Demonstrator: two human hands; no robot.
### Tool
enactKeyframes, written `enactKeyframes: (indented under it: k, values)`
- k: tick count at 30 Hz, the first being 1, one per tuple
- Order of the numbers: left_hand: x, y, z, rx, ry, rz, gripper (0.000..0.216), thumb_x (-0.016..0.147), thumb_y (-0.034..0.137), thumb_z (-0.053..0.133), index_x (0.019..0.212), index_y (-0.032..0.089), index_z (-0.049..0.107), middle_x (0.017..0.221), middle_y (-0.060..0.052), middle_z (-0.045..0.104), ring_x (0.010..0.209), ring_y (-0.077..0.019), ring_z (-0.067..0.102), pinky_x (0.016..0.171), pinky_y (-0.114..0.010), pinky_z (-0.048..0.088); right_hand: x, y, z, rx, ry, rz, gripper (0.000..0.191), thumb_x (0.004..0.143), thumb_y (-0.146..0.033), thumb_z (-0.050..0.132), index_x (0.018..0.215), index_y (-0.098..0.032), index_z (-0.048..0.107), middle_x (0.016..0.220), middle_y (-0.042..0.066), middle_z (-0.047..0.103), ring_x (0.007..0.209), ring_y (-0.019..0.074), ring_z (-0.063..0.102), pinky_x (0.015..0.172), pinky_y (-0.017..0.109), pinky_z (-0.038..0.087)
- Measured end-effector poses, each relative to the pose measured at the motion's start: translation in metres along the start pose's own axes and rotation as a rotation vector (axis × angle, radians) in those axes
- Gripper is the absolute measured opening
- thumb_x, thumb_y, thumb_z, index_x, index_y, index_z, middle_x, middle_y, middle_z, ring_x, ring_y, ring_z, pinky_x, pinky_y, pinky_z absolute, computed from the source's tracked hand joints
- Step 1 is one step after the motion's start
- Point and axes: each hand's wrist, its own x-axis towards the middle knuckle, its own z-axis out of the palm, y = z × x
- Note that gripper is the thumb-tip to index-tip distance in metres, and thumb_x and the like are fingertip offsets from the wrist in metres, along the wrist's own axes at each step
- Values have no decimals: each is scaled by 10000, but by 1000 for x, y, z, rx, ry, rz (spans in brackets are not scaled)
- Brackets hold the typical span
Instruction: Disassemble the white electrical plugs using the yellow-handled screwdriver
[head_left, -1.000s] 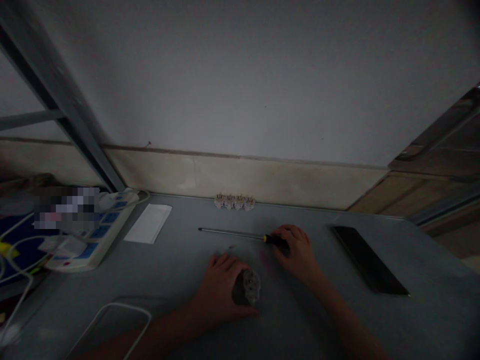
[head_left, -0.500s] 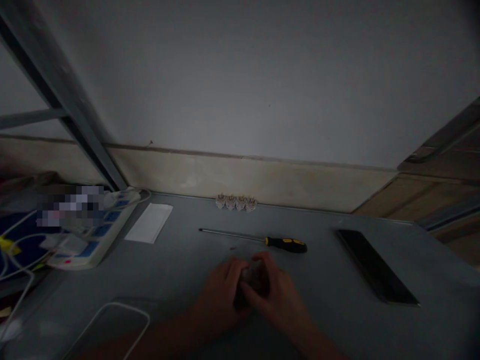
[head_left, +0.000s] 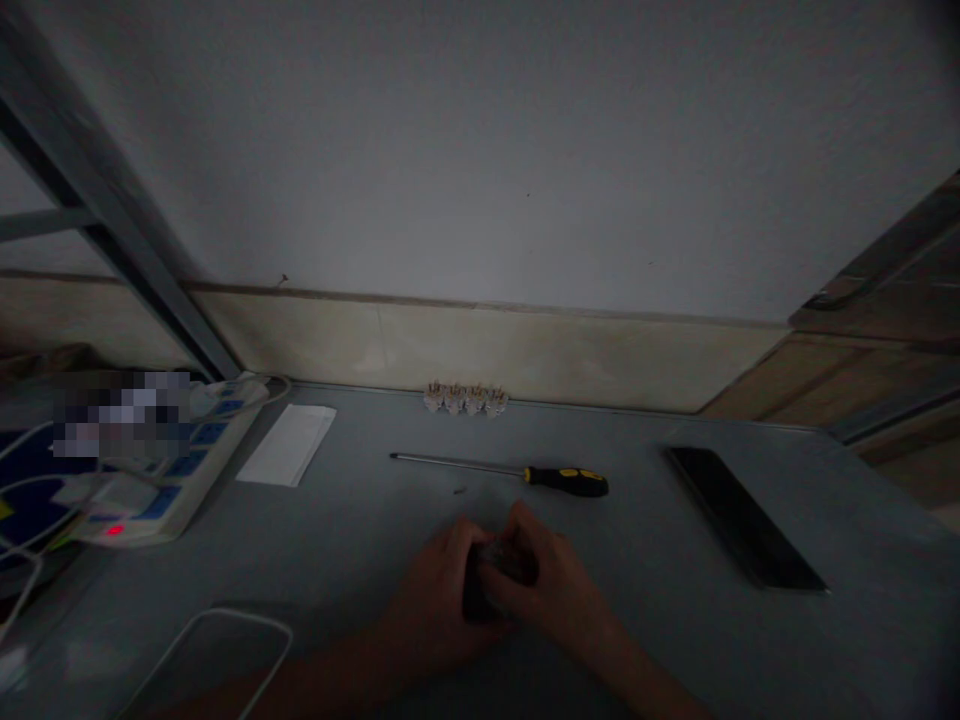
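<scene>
My left hand (head_left: pixel 439 585) is wrapped around a small dark piece (head_left: pixel 474 590) low over the grey table. Fingers of my right hand (head_left: pixel 544 570) close on a clear, partly see-through part (head_left: pixel 493 553) at the top of that piece. Dim light and my fingers hide most of both, so I cannot tell their kind. Just beyond my hands lies a screwdriver (head_left: pixel 566 481) with a black and yellow handle, its tip pointing left. A tiny dark bit (head_left: pixel 460 490), perhaps a screw, rests in front of its shaft. Several clear plugs (head_left: pixel 474 398) with metal prongs stand in a row by the wall.
A black phone (head_left: pixel 742 515) lies to the right. Left of the screwdriver is a folded white paper (head_left: pixel 289 445), beside a white power strip (head_left: pixel 184 495) with blue sockets and plugged-in cords. A white cable (head_left: pixel 225 610) loops near my left forearm. The wall (head_left: pixel 480 180) bounds the back.
The view has shifted slightly, so the table items sit a little further left. Both hands keep their hold, with only a small shift of the fingers.
</scene>
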Motion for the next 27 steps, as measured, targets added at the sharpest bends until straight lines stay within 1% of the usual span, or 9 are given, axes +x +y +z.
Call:
enactKeyframes:
  k: [4,7,12,15,17,21,24,27]
  values:
    - [0,2,-2,-43,-4,-7,451,633,249,747,1032,247,537,1028,-35,706,951,-279,678,822,-372,520,0,3,-1,66,-33,-16,242,747,-349,632,812,-214,442,670,-42,503,595,112,490,533,237,326]
    - [0,0,0,-67,-4,-4,463,641,245,741,1055,238,535,1041,-40,711,967,-282,680,819,-373,516,2,5,-1,113,-43,-28,228,760,-348,628,807,-212,451,678,-39,508,615,111,494,543,231,345]
    - [1,-2,1,-74,9,-13,460,634,276,754,1040,250,537,1036,-45,715,952,-293,685,789,-373,519,4,5,-4,191,-49,-34,259,769,-381,650,786,-206,459,693,-33,513,628,106,492,545,223,344]
    - [2,0,-1,-73,5,-33,463,639,243,745,1051,248,535,1027,-42,708,934,-280,682,782,-371,520,4,5,-6,258,-78,-39,268,774,-409,656,810,-207,483,665,-46,500,578,89,457,513,212,331]
    - [3,1,-2,-69,13,-34,467,632,211,747,1048,236,535,1017,-38,697,931,-272,675,789,-375,518,4,6,-8,308,-105,-36,298,788,-459,652,832,-211,491,649,-52,496,527,75,426,472,203,314]
    - [3,1,-3,-40,20,-20,473,642,171,738,1064,215,530,1033,-45,664,962,-266,648,822,-386,515,7,9,-13,409,-124,-13,415,766,-597,658,846,-215,517,627,-52,491,467,66,401,400,190,292]
    - [2,0,-4,44,1,33,483,659,167,733,1097,212,534,1080,-66,646,1035,-288,607,894,-429,495,12,13,-18,476,-113,30,464,755,-632,660,933,-209,596,637,-46,500,456,73,420,391,198,350]
    - [2,1,-5,156,13,91,512,668,216,764,1133,229,549,1133,-73,640,1102,-326,565,979,-501,441,16,16,-23,544,-81,73,521,751,-636,662,1057,-215,645,685,-26,538,491,90,474,410,208,395]
